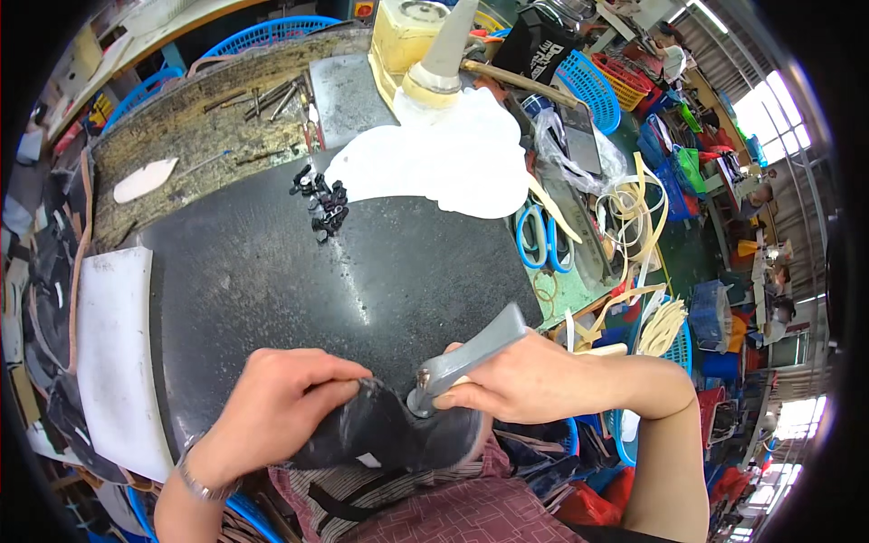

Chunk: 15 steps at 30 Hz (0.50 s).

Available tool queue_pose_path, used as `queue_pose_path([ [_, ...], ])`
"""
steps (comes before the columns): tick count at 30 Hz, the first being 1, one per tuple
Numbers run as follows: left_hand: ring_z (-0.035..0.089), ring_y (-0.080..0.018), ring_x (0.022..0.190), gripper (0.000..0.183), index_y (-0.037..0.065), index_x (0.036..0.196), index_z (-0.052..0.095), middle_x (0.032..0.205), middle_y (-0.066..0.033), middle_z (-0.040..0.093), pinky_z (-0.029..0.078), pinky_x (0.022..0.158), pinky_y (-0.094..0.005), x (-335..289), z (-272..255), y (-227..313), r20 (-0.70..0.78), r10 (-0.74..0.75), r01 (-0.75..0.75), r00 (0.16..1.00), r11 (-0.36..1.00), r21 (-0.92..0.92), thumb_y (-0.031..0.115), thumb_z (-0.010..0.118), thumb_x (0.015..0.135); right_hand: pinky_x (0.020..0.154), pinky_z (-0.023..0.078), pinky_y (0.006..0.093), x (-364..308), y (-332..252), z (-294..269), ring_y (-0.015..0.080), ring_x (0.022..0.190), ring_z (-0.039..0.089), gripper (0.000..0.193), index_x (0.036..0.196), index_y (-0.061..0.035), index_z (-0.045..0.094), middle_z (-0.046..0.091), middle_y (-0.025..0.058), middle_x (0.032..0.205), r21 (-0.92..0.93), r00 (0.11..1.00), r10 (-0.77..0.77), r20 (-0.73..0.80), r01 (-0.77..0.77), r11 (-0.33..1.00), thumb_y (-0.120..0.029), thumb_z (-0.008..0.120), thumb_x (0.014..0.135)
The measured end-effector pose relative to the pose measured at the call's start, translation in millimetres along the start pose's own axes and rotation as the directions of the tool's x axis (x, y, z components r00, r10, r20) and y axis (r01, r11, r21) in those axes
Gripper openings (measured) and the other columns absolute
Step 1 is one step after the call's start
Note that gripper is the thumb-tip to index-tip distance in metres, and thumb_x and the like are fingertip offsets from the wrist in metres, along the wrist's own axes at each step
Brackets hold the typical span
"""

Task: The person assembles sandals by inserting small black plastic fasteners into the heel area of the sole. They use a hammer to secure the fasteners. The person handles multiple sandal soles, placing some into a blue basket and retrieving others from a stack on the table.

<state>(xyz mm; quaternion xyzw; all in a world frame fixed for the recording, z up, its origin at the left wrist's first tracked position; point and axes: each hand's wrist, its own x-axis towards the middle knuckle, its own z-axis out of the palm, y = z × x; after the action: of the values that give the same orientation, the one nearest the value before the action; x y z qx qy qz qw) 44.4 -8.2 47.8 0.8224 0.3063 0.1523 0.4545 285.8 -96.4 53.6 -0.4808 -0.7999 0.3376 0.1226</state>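
Note:
My left hand pinches the upper edge of a black, curved piece that looks like a leather shoe upper, with a small white patch on it. The piece rests over my lap at the near edge of the black work surface. My right hand is closed around a hammer with a long grey metal head. Its round face touches the inner side of the black piece; most of the handle is hidden by my hand. A pile of small black parts lies farther off on the surface.
A white slab stands at the left. Ahead, a grey cone rises over a glaring white area. Blue-handled scissors and beige strips lie at the right. Metal tools lie on the worn wooden board.

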Motion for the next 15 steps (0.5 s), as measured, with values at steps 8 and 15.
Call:
queue_pose_path([
  [8,0.06,-0.0281,0.065,0.011,0.005,0.083,0.064,0.074,-0.0091,0.061,0.049,0.058,-0.0364,0,37,-49,-0.132,0.191,-0.147,0.973,0.947,0.287,0.004,0.068,0.072,0.049,0.047,0.0414,18,6,40,0.031,0.063,0.06,0.022,0.094,-0.0085,0.05,0.052,0.0103,0.074,0.017,0.981,-0.007,-0.192,0.011,1.0,-0.02,0.063,0.081],
  [15,0.054,-0.0167,0.058,0.017,0.004,0.084,0.06,0.065,-0.0029,0.048,0.047,0.05,-0.029,-10,21,-63,0.086,0.388,-0.382,0.918,0.801,0.461,0.008,0.062,0.068,0.052,0.048,0.038,23,1,47,0.0274,0.067,0.061,0.04,0.105,-0.0054,0.049,0.05,0.009,0.076,-0.014,0.995,-0.035,-0.089,0.034,0.999,-0.02,0.065,0.071],
])
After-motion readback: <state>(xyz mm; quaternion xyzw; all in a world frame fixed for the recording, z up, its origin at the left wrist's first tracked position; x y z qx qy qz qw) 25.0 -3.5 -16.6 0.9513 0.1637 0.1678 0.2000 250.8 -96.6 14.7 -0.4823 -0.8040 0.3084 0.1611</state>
